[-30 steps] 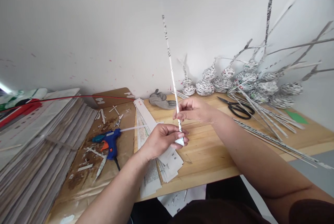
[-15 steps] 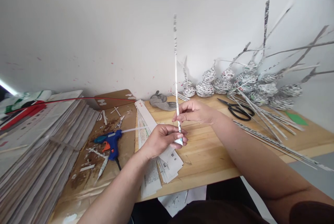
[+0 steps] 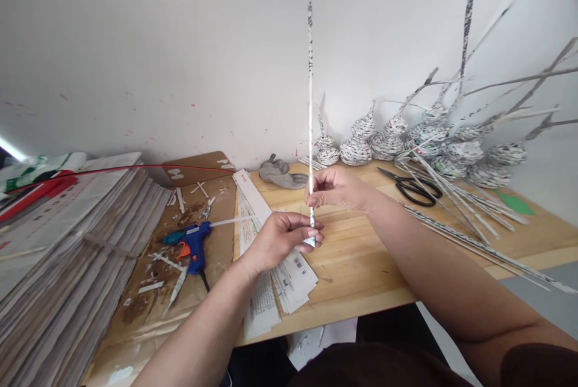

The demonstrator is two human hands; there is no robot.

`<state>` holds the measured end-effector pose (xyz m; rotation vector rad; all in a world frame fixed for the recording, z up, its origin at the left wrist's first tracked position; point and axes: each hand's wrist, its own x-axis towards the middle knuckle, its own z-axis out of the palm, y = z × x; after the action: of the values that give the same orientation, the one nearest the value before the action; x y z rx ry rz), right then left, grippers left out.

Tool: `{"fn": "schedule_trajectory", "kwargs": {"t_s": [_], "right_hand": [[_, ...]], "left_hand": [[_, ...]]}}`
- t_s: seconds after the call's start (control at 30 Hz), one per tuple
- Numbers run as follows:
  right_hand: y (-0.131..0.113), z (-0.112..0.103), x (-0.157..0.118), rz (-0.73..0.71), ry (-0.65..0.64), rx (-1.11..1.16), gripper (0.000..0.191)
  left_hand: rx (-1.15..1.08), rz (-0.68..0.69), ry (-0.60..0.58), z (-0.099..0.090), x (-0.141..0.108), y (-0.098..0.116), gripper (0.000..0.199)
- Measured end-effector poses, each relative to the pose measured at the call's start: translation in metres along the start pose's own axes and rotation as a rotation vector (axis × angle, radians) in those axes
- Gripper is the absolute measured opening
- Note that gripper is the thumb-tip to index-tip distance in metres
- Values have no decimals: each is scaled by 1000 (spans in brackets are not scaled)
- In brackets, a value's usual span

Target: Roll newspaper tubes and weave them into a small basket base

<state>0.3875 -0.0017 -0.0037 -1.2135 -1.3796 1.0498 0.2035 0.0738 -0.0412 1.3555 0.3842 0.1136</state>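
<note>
A thin rolled newspaper tube (image 3: 310, 110) stands upright in front of me, white with dark print toward its top. Its lower end is pinched between the thumb and fingers of my left hand (image 3: 284, 239). Just above, my right hand (image 3: 336, 188) closes its thumb and fingertips round the tube from the right. Below the left hand lie fanned newspaper strips (image 3: 295, 284) on the wooden table (image 3: 361, 278). The fingertips partly cover the tube's bottom end.
A blue glue gun (image 3: 195, 247) lies on stained cardboard, left, beside a tall newspaper stack (image 3: 99, 254). Black scissors (image 3: 413, 187), loose paper tubes (image 3: 465, 200) and several woven gourd shapes (image 3: 356, 143) are on the right. A grey glove (image 3: 282, 173) rests near the wall.
The tube stands a little straighter, its top higher and slightly farther right in view. Both hands keep their hold, with the right hand slightly lower on the tube.
</note>
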Motion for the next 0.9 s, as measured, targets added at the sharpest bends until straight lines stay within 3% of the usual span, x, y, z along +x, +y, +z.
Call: {"fn": "schedule_trajectory", "kwargs": {"t_s": [0.13, 0.33, 0.5, 0.67, 0.8, 0.9], "right_hand": [[2, 0, 0, 24, -63, -17, 26], [4, 2, 2, -2, 85, -41, 27], [2, 2, 0, 64, -114, -2, 25], [7, 3, 2, 39, 40, -58, 25], [5, 1, 0, 35, -121, 20, 23], [3, 1, 0, 47, -134, 9, 23]], "left_hand": [[-12, 9, -3, -1, 1, 0, 34], [-24, 13, 9, -2, 1, -1, 35], [-37, 27, -13, -5, 2, -3, 34], [-37, 42, -1, -4, 2, -3, 30], [-14, 45, -39, -4, 1, -4, 28], [-1, 41, -43, -3, 1, -4, 28]]}}
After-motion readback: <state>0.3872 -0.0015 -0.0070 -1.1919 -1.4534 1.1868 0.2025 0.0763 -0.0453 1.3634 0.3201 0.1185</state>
